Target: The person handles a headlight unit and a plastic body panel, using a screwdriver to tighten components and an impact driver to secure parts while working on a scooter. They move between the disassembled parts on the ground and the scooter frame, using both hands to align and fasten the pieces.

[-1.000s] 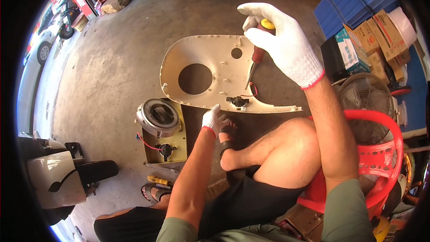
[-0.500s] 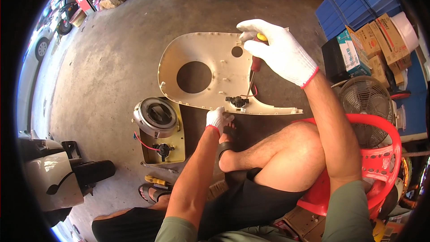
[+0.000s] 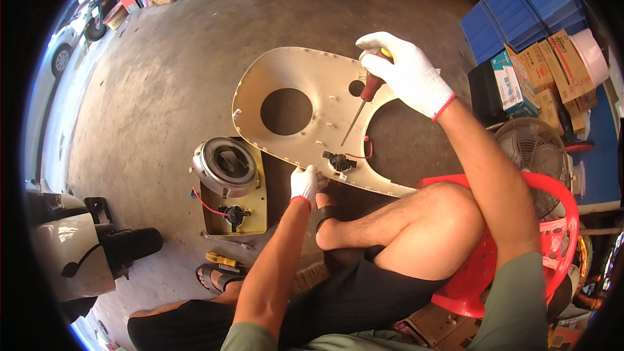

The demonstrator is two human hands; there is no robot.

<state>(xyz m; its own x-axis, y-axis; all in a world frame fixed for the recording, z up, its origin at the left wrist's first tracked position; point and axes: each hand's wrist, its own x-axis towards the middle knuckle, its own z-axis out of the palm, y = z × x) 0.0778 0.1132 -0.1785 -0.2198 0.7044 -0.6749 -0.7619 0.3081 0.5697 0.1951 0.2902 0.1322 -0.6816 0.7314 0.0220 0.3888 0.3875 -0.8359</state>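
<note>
My right hand (image 3: 411,73), in a white knit glove, grips a screwdriver (image 3: 369,90) with a dark red handle and yellow cap. Its shaft slants down to the left, and the tip appears just above a black fitting (image 3: 339,161) with a red wire. That fitting sits on the inner side of a cream plastic panel (image 3: 318,78), which has a large round hole and a smaller one. At the panel's near edge, my gloved left hand (image 3: 305,182) is closed around the rim, its fingertips partly hidden.
A round silver lamp (image 3: 226,166) and another black fitting (image 3: 234,216) rest on a yellowish tray (image 3: 261,216) at left. A yellow-handled tool (image 3: 223,260) lies by my foot. To the right stand a red plastic chair (image 3: 558,247), a fan (image 3: 528,156) and cardboard boxes (image 3: 565,65).
The panel has turned, its right end swinging nearer to me. The screwdriver's tip has come up and left, away from the black fitting. My left hand shifted slightly left, still on the rim.
</note>
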